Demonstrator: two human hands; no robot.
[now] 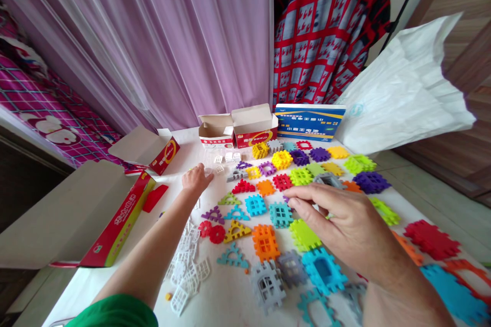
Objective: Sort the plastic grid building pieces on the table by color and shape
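My left hand (197, 180) reaches over the table with its fingers bent together. A pale bit shows by its fingertips, but whether they grip it is unclear. White plastic window pieces (232, 157) lie just beyond it. On the right, my right hand (332, 209) hovers over colourful interlocking plastic blocks, thumb and forefinger pressed together. A sliver of purple plastic (286, 198) shows at its fingertips; what is pinched is mostly hidden. Nearby are a teal window block (281, 214), a red block (282, 182) and a lime-green panel (305, 235).
Open red cardboard boxes (255, 135) stand along the back, beside a blue box (310, 122). More open boxes (118, 214) are at left. A heap of white window pieces (187, 253) lies by my left forearm. Triangular pieces (236, 231) fill the middle. A white bag (406, 82) leans at right.
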